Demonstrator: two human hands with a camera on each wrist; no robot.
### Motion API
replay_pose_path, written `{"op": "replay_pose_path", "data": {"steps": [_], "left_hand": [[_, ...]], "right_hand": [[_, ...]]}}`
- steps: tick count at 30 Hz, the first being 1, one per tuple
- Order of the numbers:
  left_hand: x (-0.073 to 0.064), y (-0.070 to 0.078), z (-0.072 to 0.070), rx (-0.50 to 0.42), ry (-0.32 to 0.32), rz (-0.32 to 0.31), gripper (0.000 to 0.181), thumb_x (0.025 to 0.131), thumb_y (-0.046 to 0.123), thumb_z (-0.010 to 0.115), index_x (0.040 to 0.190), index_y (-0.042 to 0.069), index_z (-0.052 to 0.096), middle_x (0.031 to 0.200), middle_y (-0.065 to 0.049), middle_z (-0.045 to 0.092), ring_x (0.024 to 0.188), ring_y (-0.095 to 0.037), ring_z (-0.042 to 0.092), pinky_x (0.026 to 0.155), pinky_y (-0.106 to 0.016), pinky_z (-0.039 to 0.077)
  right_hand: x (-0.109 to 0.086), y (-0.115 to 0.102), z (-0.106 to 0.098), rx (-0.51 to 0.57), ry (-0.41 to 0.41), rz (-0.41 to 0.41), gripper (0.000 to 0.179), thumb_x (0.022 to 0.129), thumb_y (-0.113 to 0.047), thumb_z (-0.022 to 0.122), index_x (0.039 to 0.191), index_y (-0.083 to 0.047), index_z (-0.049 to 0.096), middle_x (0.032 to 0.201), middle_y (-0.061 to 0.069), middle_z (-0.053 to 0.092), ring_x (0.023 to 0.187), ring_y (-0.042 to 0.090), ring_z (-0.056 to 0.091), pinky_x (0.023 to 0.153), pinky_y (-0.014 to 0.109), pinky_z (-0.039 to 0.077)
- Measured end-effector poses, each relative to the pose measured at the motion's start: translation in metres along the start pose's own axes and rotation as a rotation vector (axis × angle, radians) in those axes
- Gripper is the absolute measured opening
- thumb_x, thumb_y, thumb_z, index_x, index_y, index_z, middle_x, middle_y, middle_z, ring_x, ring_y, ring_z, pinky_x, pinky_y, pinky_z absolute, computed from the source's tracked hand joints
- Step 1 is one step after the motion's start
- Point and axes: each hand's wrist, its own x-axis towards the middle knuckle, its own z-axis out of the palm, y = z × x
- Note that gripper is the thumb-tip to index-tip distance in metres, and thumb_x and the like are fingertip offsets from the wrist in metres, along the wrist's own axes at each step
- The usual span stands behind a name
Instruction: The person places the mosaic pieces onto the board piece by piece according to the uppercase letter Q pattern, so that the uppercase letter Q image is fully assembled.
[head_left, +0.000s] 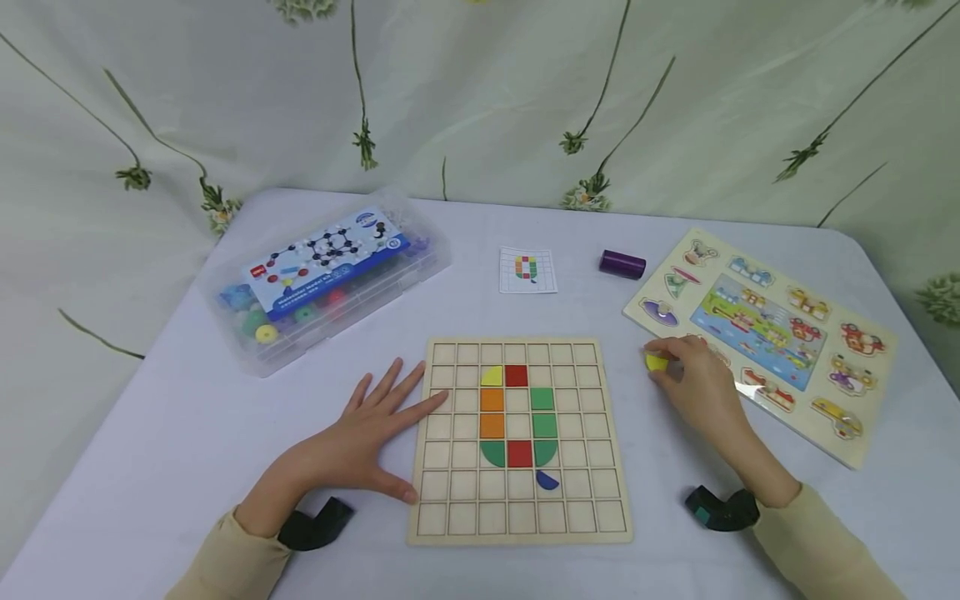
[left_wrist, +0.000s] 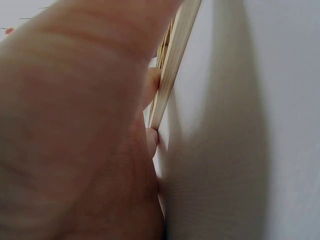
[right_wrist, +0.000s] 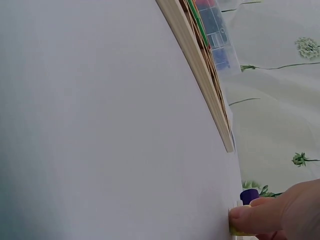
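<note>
My left hand [head_left: 352, 446] lies with fingers spread at the left edge of a wooden grid board [head_left: 457, 525]; thumb and fingertips touch its rim. On the board, yellow, red, orange and green pieces form a ring around an uncovered column. Its top right square holds no piece. A dark blue half-round piece [head_left: 547, 480] sits askew below the ring. Off to the right, my right hand [head_left: 697, 383] pinches a yellow piece [head_left: 656, 362] between thumb and fingers, beside a picture puzzle board [head_left: 847, 450]. Fingers partly hide the yellow piece.
A small pattern card [head_left: 528, 283] lies behind the grid board, with a purple cylinder [head_left: 622, 264] to its right. At the back left stands a clear plastic case [head_left: 330, 275] of coloured balls. A flowered cloth [head_left: 480, 100] hangs behind the table.
</note>
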Motion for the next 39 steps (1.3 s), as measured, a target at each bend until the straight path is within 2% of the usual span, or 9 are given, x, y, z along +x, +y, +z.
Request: {"op": "replay_pose_path", "data": {"steps": [3,7,14,19,21,27,31,36,39], "left_hand": [[-0.001,0.001,-0.001,-0.001,-0.001,0.001,0.112,0.06,0.069,0.071,0.15,0.023,0.024,0.156,-0.009,-0.004,0.137,-0.032,-0.017,0.102,-0.057,-0.011],[-0.001,0.001,-0.001,0.002,-0.003,-0.001,0.111,0.06,0.069,0.071,0.15,0.023,0.024,0.156,-0.009,-0.004,0.137,-0.031,-0.017,0.102,-0.057,-0.011],[-0.001,0.0,-0.001,0.007,-0.009,-0.003,0.111,0.06,0.07,0.069,0.15,0.023,0.023,0.156,-0.008,-0.005,0.137,-0.031,-0.018,0.102,-0.057,-0.011],[-0.001,0.0,-0.001,0.003,-0.008,-0.009,0.112,0.06,0.07,0.07,0.15,0.023,0.023,0.156,-0.008,-0.005,0.137,-0.031,-0.018,0.102,-0.057,-0.012],[-0.001,0.0,0.0,0.003,-0.007,-0.009,0.111,0.06,0.07,0.07,0.15,0.023,0.023,0.156,-0.008,-0.004,0.137,-0.031,-0.018,0.102,-0.057,-0.012],[0.0,0.0,0.0,0.002,-0.003,-0.008,0.112,0.06,0.07,0.07,0.15,0.024,0.023,0.156,-0.008,-0.004,0.137,-0.031,-0.018,0.102,-0.057,-0.012],[0.0,0.0,0.0,0.014,-0.001,-0.006,0.112,0.06,0.071,0.069,0.15,0.025,0.022,0.156,-0.008,-0.005,0.137,-0.031,-0.018,0.102,-0.056,-0.012],[-0.001,-0.001,0.0,0.017,0.0,0.003,0.112,0.06,0.071,0.069,0.15,0.024,0.022,0.156,-0.008,-0.005,0.137,-0.031,-0.018,0.102,-0.057,-0.012],[-0.001,-0.001,0.0,0.008,-0.001,0.002,0.112,0.06,0.071,0.069,0.15,0.024,0.022,0.156,-0.008,-0.005,0.137,-0.031,-0.018,0.102,-0.057,-0.012]], "right_hand": [[-0.002,-0.002,0.002,0.029,0.0,-0.006,0.03,0.074,0.012,0.072,0.101,0.001,0.066,0.087,0.014,0.058,0.077,0.027,0.054,0.067,0.041,0.045],[-0.001,-0.004,0.003,0.108,-0.008,-0.035,0.028,0.075,0.013,0.071,0.099,0.001,0.065,0.084,0.012,0.062,0.074,0.025,0.06,0.066,0.038,0.05],[0.01,-0.018,0.002,0.303,-0.082,-0.044,0.013,0.08,0.007,0.069,0.089,-0.002,0.065,0.086,0.007,0.066,0.075,0.021,0.064,0.066,0.024,0.051],[0.023,-0.037,0.006,0.461,-0.144,-0.049,0.019,0.082,0.002,0.069,0.1,0.001,0.063,0.085,0.008,0.065,0.069,0.019,0.062,0.061,0.021,0.05],[0.029,-0.044,0.009,0.494,-0.16,-0.047,0.022,0.082,0.001,0.07,0.102,0.002,0.062,0.083,0.008,0.066,0.069,0.018,0.061,0.062,0.021,0.049],[0.042,-0.056,0.02,0.482,-0.238,-0.082,0.012,0.085,-0.004,0.068,0.096,0.0,0.068,0.086,0.006,0.066,0.073,0.018,0.056,0.064,0.021,0.046],[0.047,-0.061,0.027,0.477,-0.299,-0.112,0.013,0.088,-0.001,0.064,0.099,-0.001,0.07,0.093,0.006,0.067,0.077,0.019,0.056,0.068,0.025,0.047],[0.049,-0.066,0.036,0.458,-0.337,-0.094,0.007,0.085,-0.004,0.068,0.092,-0.003,0.069,0.081,0.001,0.065,0.072,0.017,0.058,0.068,0.026,0.049],[0.05,-0.07,0.038,0.412,-0.345,-0.119,0.004,0.084,-0.008,0.07,0.086,-0.004,0.068,0.077,-0.002,0.064,0.071,0.016,0.057,0.068,0.028,0.048]]}}
